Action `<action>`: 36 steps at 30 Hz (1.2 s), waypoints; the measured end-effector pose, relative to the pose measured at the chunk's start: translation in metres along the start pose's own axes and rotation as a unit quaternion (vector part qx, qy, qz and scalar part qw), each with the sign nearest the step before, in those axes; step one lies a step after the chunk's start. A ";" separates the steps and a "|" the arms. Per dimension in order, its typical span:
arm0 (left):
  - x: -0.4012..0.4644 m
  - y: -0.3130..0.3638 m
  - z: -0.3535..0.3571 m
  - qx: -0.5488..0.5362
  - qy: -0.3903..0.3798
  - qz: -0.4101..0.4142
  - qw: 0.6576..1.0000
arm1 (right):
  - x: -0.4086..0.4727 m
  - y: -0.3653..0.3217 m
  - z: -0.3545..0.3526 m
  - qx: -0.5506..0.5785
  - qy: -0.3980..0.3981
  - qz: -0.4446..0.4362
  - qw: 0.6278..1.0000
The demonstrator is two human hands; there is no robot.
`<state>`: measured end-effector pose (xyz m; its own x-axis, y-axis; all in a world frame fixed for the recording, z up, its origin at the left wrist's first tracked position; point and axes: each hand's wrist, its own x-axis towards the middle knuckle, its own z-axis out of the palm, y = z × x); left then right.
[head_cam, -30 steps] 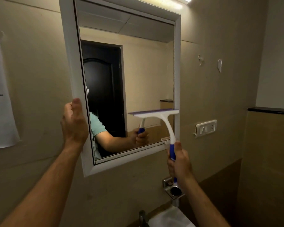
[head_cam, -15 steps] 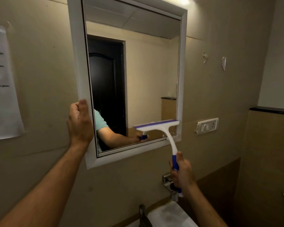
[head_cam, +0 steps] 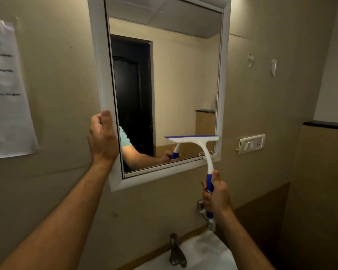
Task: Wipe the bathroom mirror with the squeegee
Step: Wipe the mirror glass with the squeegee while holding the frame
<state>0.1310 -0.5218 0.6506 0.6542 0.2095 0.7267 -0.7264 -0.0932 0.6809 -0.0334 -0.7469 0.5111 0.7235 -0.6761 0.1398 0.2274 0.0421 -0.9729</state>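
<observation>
right hand (head_cam: 216, 195) gripping squeegee (head_cam: 200, 145) on mirror (head_cam: 183, 84), left hand (head_cam: 102, 139) holding frame

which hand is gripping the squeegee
The right hand, curled round the blue handle of the squeegee, below the lower right corner of the mirror. The left hand holds the white frame at its left edge instead.

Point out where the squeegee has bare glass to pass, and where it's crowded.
Free: the glass above the squeegee blade, between the mirror frame's sides; also the wall between the paper notice and the frame, above the left hand. Crowded: the mirror's lower right corner, where the blade reaches the frame, with the right hand and chrome fitting below.
</observation>
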 end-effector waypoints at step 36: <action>0.000 0.000 -0.002 -0.024 -0.012 0.015 1.000 | -0.008 0.003 -0.021 -0.069 0.004 -0.014 0.997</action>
<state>0.1304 -0.5196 0.6500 0.6363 0.1847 0.7490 -0.7547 -0.0523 0.6540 -0.0522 -0.7563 0.5036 0.7135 -0.6807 0.1660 0.1545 -0.0782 -0.9849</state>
